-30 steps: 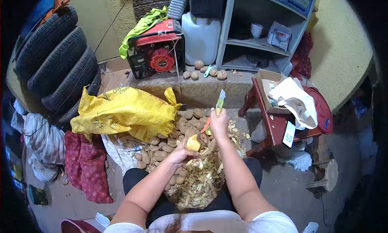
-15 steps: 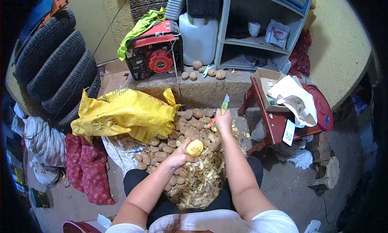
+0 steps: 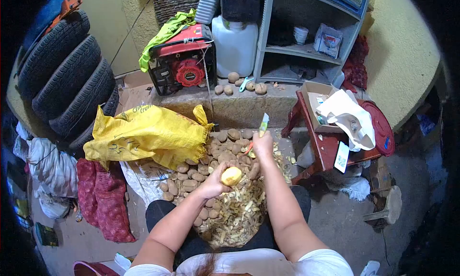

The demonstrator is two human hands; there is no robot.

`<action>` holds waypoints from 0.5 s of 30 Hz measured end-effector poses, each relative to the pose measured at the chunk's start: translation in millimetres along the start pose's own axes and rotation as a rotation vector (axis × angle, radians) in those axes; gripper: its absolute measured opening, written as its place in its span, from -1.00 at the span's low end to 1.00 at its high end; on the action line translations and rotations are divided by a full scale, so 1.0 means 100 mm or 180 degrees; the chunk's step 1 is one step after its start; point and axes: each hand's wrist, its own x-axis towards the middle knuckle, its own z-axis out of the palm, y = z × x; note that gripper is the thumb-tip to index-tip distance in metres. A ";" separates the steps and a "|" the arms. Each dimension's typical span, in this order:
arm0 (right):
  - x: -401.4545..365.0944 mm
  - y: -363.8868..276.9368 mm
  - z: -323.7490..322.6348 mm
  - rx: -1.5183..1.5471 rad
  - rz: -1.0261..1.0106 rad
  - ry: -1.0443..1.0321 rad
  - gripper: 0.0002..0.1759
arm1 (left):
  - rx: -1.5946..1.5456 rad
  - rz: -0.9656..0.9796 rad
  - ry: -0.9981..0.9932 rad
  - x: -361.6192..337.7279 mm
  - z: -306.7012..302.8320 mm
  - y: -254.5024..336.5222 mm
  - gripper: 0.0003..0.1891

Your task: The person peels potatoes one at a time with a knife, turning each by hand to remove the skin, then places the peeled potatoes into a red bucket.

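My left hand point(image 3: 214, 180) is closed around a peeled yellow potato point(image 3: 231, 176), held over the heap. To its right and farther forward, my right hand point(image 3: 263, 144) is closed on a peeler point(image 3: 264, 124). A yellow-green and pale end of it sticks up above the fist, and an orange part shows at the fist's left; the grip hides the middle. Unpeeled brown potatoes point(image 3: 190, 176) lie piled beyond and left of my hands. Pale peelings point(image 3: 237, 216) cover the heap between my legs.
A yellow sack point(image 3: 148, 137) lies left of the potatoes, near red mesh bags point(image 3: 108, 204) and stacked tyres point(image 3: 72, 70). On the ledge stand a red generator point(image 3: 187, 67), a white jerrycan point(image 3: 234, 46) and a turquoise-handled tool point(image 3: 246, 84). A red wooden stool point(image 3: 318, 154) stands right.
My right hand has shifted slightly left with the peeler. The potato in my left hand has turned a little, and its dark-marked face no longer shows.
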 end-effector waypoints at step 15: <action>-0.48 -0.36 0.12 0.0516 -0.0829 -0.0020 -0.68 | -0.3295 -0.1312 0.1084 0.17 0.08 -0.21 -0.60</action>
